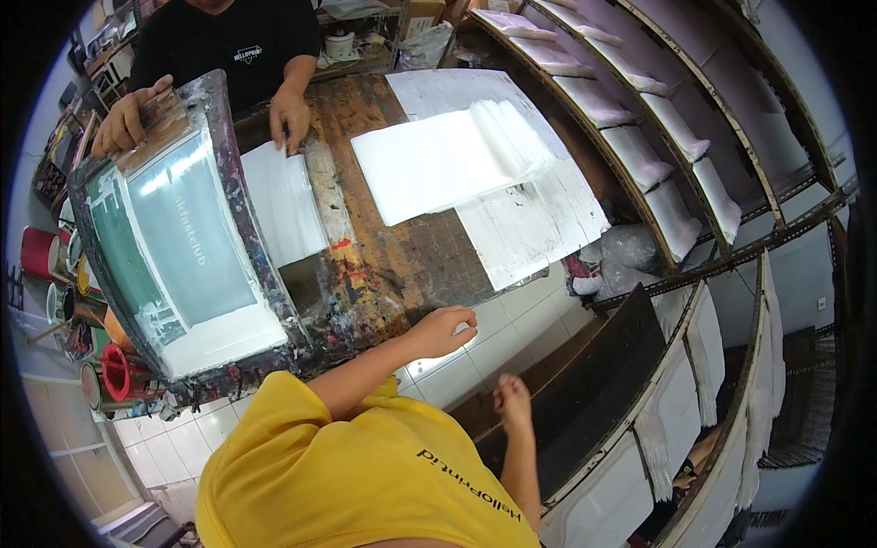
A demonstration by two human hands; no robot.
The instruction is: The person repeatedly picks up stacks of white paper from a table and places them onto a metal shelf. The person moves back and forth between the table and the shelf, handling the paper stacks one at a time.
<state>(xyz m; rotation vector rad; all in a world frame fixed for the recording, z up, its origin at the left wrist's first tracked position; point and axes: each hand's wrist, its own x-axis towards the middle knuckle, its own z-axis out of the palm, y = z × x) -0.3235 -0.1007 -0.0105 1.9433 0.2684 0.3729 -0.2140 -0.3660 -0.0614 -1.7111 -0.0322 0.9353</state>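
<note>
My left hand (445, 330) rests with fingers spread on the near edge of the paint-stained wooden table (393, 265) and holds nothing. My right hand (512, 398) hangs lower, loosely closed and empty, over the white floor tiles (512, 338). A screen-printing frame (174, 237) with a green-edged mesh stands tilted up at the table's left. A co-worker in a black shirt holds its far end with one hand (123, 117) and presses the other hand (290, 117) on a white sheet (283, 205) beside the frame.
A fanned stack of white sheets (448, 160) lies on a white board (525, 224) at the table's right. Slanted rack shelves (639, 155) with white sheets line the right side. Paint cans (114, 370) stand at the left, and a dark board (594, 374) sits low right.
</note>
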